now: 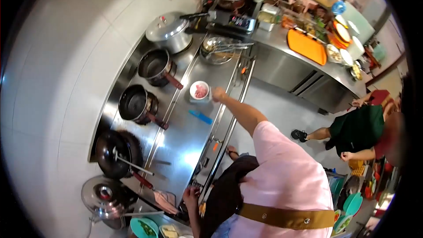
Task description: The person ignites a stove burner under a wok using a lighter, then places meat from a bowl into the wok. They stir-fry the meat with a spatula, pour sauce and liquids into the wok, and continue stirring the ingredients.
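A small white bowl (199,89) with pieces of pink raw meat (201,91) stands on what looks like a small kitchen scale (200,100) on the steel counter. My right hand (218,94) reaches to the bowl's side, fingers curled near the scale's edge. Whether anything is in those fingers is too small to make out. A flat blue object (200,116) lies on the steel just below. Down by the stove's front edge is my left hand (191,195), its fingers loosely apart with nothing seen in them, near a pink cloth (166,201).
Two dark saucepans (154,66) (133,103), a wok (113,154) with a ladle and a lidded pot (167,31) line the wall side. A metal rail (235,117) runs along the front. An orange tray (307,46) lies on another counter. A co-worker (361,123) stands at right.
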{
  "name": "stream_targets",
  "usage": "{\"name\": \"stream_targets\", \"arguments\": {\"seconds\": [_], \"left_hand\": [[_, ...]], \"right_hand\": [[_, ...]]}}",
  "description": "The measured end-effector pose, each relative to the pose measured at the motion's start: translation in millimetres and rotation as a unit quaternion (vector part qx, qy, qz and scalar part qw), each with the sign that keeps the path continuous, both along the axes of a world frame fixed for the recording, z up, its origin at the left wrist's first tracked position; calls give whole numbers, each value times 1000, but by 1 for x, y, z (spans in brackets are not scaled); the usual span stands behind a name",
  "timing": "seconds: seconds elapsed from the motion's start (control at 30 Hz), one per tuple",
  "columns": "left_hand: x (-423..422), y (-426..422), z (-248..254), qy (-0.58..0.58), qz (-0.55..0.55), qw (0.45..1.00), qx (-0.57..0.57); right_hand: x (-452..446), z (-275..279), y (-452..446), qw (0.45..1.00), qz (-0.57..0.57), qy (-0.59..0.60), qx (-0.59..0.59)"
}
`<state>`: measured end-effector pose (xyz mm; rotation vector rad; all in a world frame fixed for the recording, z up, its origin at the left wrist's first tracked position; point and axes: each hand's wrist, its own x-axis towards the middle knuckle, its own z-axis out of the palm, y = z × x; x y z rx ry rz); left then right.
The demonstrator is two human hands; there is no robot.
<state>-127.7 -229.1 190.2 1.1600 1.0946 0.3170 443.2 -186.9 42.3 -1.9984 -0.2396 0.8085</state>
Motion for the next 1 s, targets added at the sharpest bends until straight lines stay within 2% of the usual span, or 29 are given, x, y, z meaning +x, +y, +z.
{"name": "stream_targets", "arguments": {"seconds": [0.07,0.1,0.17,0.27,0.3,0.4,0.5,0.6,0.7,0.73,0.77,0.8,0.87,0.93,0.97,1.0], "left_hand": [[22,-6,11,-1,-12,1000,-2],[21,-9,-4,31,-5,999,-11],[30,-18,1,47,-20,999,15],[34,-27,10,62,-22,998,16],[34,-29,12,74,-19,997,16],[35,-29,19,91,-11,996,8],[48,-22,29,72,-8,997,-11],[51,-10,23,8,0,999,-47],[48,10,18,-6,-36,998,-60],[44,13,25,-4,-25,997,-66],[43,17,39,-6,-23,997,-71],[54,27,44,-14,-36,996,-77],[42,48,22,-23,-115,993,-35],[47,56,23,-59,-109,991,-47],[47,64,20,-97,-134,983,-75],[54,69,21,-126,-135,975,-123]], "right_hand": [[7,29,2,997,-32,6,67],[12,35,7,997,-21,16,69],[20,36,16,997,-3,33,75],[34,-12,33,987,151,-34,45],[23,22,31,994,106,-4,8],[23,9,43,990,121,2,-75],[19,-5,39,966,196,-150,-80],[-9,-9,32,889,131,-417,-138],[-49,34,16,920,225,-297,-118],[-62,39,15,864,354,-323,-153],[-82,63,9,883,361,-286,-92],[-102,54,12,885,355,-292,-69],[-145,108,-10,878,364,-307,-55],[-190,140,-25,899,338,-272,-55],[-211,132,-22,907,353,-225,-53],[-235,179,-45,912,327,-243,-36]]}}
